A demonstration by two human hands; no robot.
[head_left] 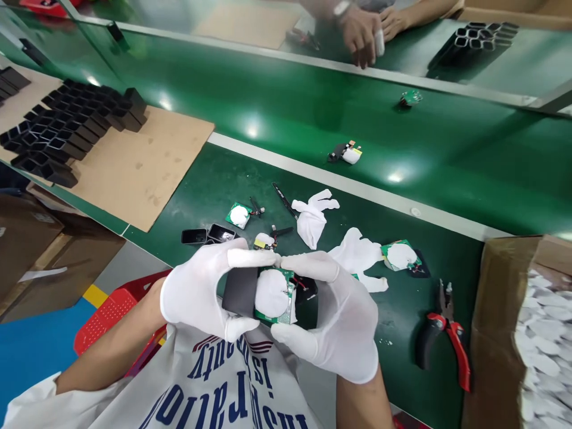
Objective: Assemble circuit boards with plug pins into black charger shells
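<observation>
In a white glove, my left hand is closed around a black plastic sleeve. My right hand, gloved too, grips a green circuit board by its edges. A round white pad covers most of the board's face. The board's left side meets the mouth of the sleeve; how far it sits inside cannot be made out. Thin red wires and a dark part show between the board and my right palm. Just beyond my fingers lie another padded board and two black sleeves.
White gloves, a padded board and red-handled pliers lie on the green bench. At right stands a carton of white pieces. Black sleeves crowd the cardboard at left. Behind the clear partition are another person's hands.
</observation>
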